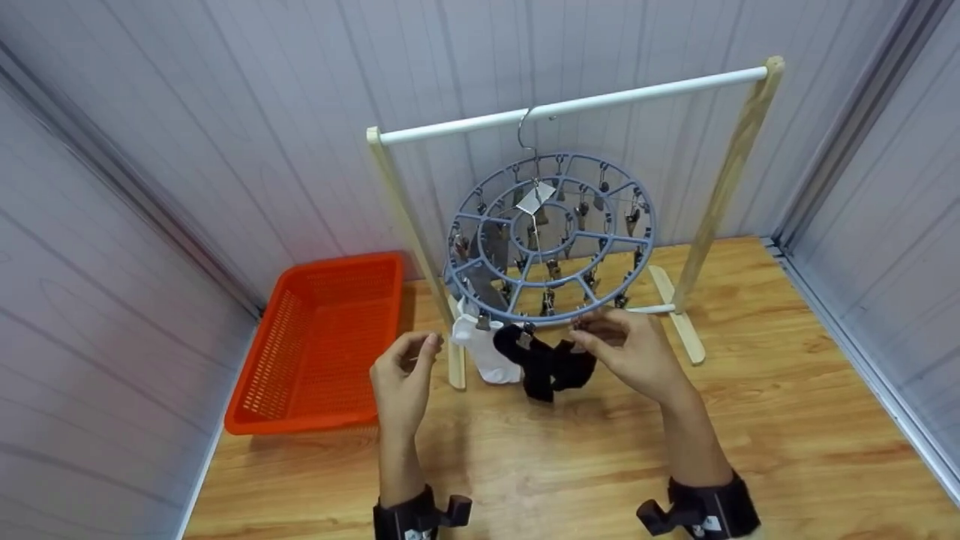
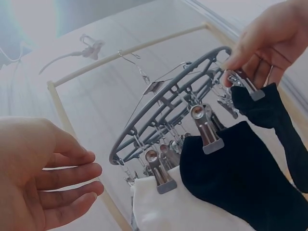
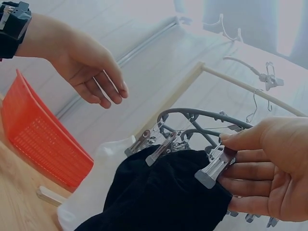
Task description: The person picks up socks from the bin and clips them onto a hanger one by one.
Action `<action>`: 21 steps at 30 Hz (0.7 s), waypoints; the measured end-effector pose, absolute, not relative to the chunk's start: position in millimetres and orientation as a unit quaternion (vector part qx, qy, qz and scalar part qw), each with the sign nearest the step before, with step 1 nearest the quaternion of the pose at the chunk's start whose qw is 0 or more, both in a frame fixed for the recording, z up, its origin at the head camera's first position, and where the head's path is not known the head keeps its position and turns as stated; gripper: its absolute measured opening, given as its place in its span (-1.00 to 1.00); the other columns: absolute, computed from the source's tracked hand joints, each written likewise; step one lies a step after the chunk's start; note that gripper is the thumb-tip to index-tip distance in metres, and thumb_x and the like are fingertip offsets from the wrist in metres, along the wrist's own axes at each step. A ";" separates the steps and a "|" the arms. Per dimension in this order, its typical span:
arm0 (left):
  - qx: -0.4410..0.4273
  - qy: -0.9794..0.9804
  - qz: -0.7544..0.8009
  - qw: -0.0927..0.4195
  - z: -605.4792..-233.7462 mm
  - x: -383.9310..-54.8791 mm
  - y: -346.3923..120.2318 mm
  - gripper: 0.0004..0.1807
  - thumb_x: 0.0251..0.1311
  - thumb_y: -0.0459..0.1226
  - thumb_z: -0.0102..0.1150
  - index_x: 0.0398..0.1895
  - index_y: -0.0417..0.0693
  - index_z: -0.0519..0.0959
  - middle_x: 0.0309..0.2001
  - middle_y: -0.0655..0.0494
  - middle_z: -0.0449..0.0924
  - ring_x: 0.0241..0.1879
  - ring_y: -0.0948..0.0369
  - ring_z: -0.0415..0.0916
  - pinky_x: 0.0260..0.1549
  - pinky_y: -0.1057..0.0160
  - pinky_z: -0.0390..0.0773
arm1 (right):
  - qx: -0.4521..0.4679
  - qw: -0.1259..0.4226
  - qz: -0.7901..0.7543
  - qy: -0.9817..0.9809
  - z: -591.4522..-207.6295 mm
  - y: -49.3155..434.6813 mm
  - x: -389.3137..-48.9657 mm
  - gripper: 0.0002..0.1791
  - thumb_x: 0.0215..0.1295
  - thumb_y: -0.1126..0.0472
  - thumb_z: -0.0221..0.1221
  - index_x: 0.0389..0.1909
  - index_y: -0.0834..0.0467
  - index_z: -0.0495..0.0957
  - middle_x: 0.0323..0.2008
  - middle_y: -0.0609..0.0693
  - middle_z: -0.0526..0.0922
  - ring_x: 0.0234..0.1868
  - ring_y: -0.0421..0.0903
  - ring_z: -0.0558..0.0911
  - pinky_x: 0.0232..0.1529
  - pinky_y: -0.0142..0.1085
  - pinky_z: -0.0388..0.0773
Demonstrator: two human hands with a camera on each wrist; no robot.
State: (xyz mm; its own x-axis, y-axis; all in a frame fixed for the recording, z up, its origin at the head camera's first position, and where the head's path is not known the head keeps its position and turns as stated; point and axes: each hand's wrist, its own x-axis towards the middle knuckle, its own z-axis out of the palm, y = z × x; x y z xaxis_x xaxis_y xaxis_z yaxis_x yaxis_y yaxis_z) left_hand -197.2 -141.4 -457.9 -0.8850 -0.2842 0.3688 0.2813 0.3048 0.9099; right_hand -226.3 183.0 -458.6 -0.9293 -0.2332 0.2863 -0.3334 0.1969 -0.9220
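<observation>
My right hand (image 1: 637,352) pinches a metal clip (image 3: 216,166) at the near edge of the round grey-blue hanger (image 2: 159,98), thumb on one side and fingers behind. A black sock (image 2: 262,108) hangs in that clip. Beside it, another black sock (image 2: 216,173) hangs from a separate clip (image 2: 206,127), and left of that a white sock (image 1: 487,352) is clipped up. My left hand (image 1: 401,382) hovers left of the socks, holding nothing, its fingers loosely bent and apart from the hanger.
The hanger hooks over the white rail (image 1: 637,94) of a wooden-legged rack (image 1: 724,187). Several other clips dangle from its rings, and something grey (image 1: 487,259) hangs at its left. An orange basket (image 1: 337,337) stands on the wood-look surface (image 1: 510,465) at left, near the walls.
</observation>
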 end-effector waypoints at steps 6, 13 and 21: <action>0.000 -0.767 -0.592 0.249 -458.7 -198.7 -144.7 -0.85 0.44 -0.31 0.34 -0.05 -0.19 0.75 -0.24 0.01 0.78 -0.22 0.11 0.71 -0.17 0.31 0.68 | 0.181 0.053 0.597 -0.780 -458.6 187.1 -225.7 -0.76 0.42 0.22 0.40 0.03 0.22 0.74 -0.11 0.04 0.80 -0.17 -0.07 0.80 -0.06 -0.27 0.73; -0.014 -0.773 -0.585 0.245 -458.7 -201.4 -143.9 -0.79 0.46 -0.27 0.32 0.01 -0.22 0.72 -0.18 -0.02 0.79 -0.17 0.07 0.72 -0.15 0.31 0.68 | 0.185 0.064 0.607 -0.770 -458.9 192.1 -228.4 -0.76 0.43 0.23 0.38 0.04 0.21 0.74 -0.10 0.03 0.80 -0.18 -0.04 0.82 -0.04 -0.23 0.74; -0.011 -0.768 -0.594 0.239 -459.8 -203.8 -141.6 -0.75 0.46 -0.30 0.32 0.10 -0.22 0.67 -0.15 -0.08 0.79 -0.15 0.11 0.71 -0.12 0.29 0.68 | 0.182 0.073 0.600 -0.776 -460.5 195.7 -229.9 -0.72 0.40 0.23 0.41 0.05 0.25 0.73 -0.05 0.06 0.80 0.01 -0.06 0.78 0.06 -0.26 0.70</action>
